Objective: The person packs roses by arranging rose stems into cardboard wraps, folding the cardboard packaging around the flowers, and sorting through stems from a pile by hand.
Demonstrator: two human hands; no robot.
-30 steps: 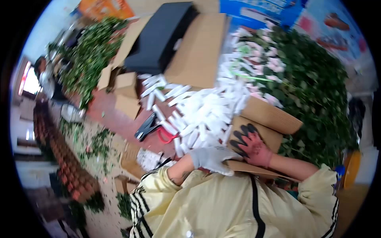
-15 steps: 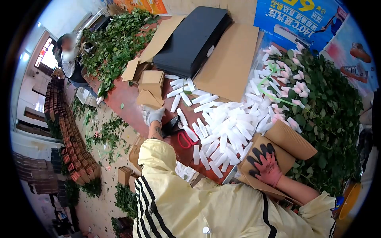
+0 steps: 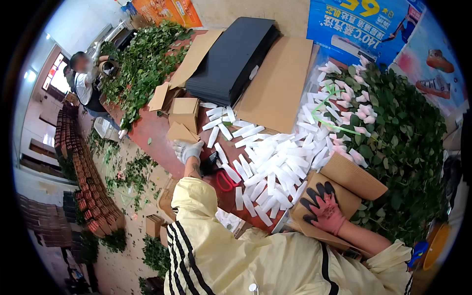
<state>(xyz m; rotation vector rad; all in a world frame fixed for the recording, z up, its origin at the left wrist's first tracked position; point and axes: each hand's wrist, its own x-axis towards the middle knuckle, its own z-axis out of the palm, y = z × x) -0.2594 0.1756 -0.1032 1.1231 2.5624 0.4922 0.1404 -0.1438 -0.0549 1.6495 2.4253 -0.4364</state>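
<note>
Cardboard [image 3: 345,195] is lying at the near right part of the red tabletop [image 3: 162,153], and its ribbed flap is rising behind the right hand [image 3: 324,211]. This hand, in a pink glove with black fingertips, is resting open on the cardboard, with its fingers spreading and gripping nothing. The left hand [image 3: 188,150], in a white glove, is reaching to the small brown piece [image 3: 181,132] and touching its near edge. Its fingers are bending partly, but I cannot tell if they are pinching the piece. Just beside this hand, a black tool [image 3: 210,164] and a red handle [image 3: 226,179] are lying. Between the two hands, many white sleeves [image 3: 278,162] are lying in a loose pile. Behind them, a black stack [image 3: 231,59] is sitting, and pink flowers [image 3: 366,112] with green leaves [image 3: 410,142] are filling the right side.
</note>
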